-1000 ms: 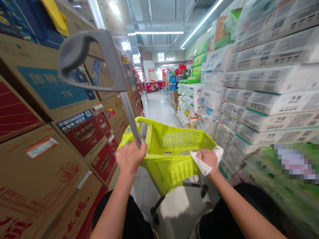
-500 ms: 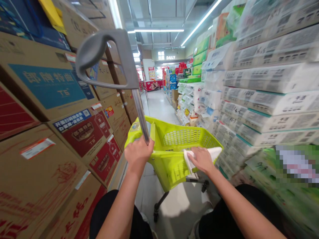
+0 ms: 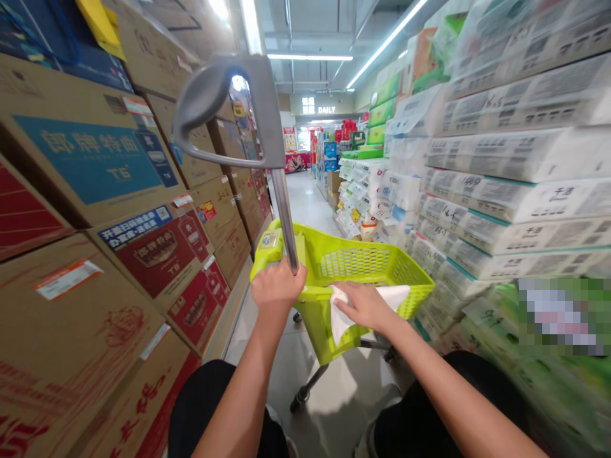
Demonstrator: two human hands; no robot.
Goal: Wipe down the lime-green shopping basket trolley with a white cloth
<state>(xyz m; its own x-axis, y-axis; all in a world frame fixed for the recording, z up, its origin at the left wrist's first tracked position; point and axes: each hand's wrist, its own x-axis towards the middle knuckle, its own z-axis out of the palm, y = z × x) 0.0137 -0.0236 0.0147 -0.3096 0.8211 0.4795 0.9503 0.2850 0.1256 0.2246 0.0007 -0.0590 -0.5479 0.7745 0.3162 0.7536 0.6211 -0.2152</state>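
From here I see the lime-green shopping basket (image 3: 363, 273) standing on small wheels in the aisle, just ahead of my knees, its long axis running away from me and slightly to the right, with the open top facing up. Its walls are perforated plastic mesh with a solid, smooth rim. A metal pull-rod (image 3: 286, 216) rises from its near left corner, leaning a little toward me, and ends in a grey loop handle (image 3: 229, 108) overhead. My left hand (image 3: 277, 287) is wrapped tight around the base of that rod, fingers fully curled on it. My right hand (image 3: 365, 305) lies flat on the near rim, fingers spread and pressing a white cloth (image 3: 348, 312) against it; the cloth drapes over the rim, part hanging down the outer wall. To the left, brown cartons (image 3: 95, 210) with red and blue print are stacked high. To the right stand stacked tissue packs (image 3: 501, 191).
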